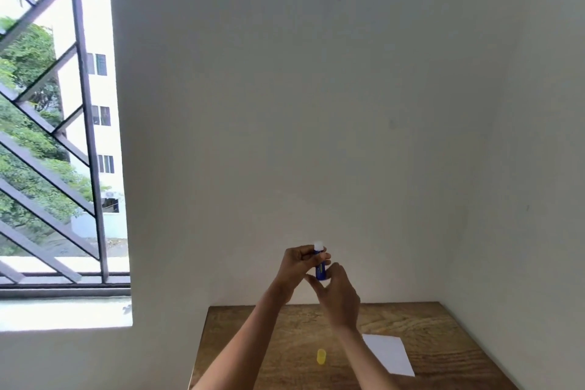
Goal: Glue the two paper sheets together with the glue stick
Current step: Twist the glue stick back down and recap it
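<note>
I hold a blue glue stick [320,269] upright in front of the wall, its white glue tip showing at the top. My left hand [299,264] grips the upper part of the tube. My right hand [338,294] has its fingers around the bottom end. The yellow cap [321,357] lies on the wooden table [278,342], below my hands. A white paper sheet [391,355] lies flat on the table to the right, partly hidden by my right forearm. I cannot see a second sheet apart from it.
The table stands in a corner, with plain walls behind it and on the right. A barred window [57,136] is on the left, with trees and a building outside.
</note>
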